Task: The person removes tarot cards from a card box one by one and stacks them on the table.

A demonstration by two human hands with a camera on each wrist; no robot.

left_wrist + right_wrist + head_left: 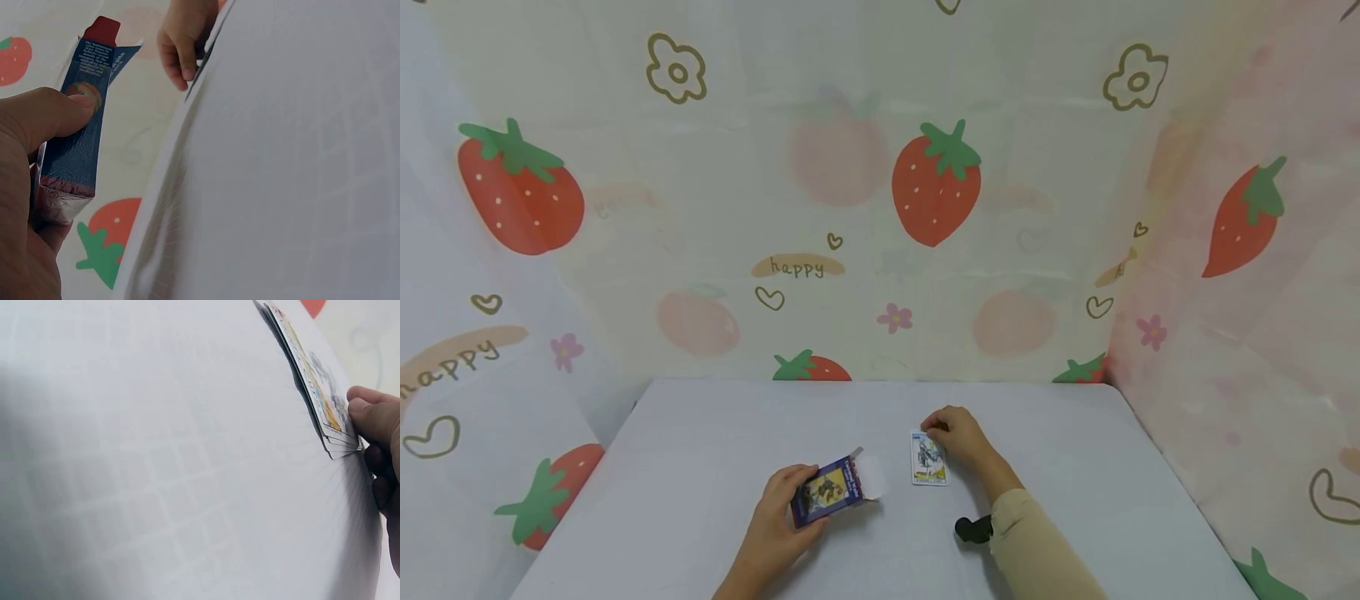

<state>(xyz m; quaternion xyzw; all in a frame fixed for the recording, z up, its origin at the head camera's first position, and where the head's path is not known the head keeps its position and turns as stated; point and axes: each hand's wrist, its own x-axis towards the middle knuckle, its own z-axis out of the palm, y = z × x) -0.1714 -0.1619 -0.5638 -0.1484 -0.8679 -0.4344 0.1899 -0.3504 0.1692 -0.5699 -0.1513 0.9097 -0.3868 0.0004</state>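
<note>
My left hand [778, 512] grips a dark blue card box [827, 492], its yellow picture panel facing up in the head view. The box's end flaps stand open toward the right; in the left wrist view my thumb presses the narrow printed side of the box [76, 147]. To the right of it, a small stack of picture cards [928, 465] lies face up on the table. My right hand [962, 437] pinches the stack's upper right corner. Slightly uneven card edges show in the right wrist view, where the thumb lies on the top card [322, 381].
A white-covered table [715, 433] spreads under both hands. Behind it and at the sides hang strawberry-printed curtains [936, 183]. A black rounded object [974, 530] sits at the right sleeve cuff [1015, 517].
</note>
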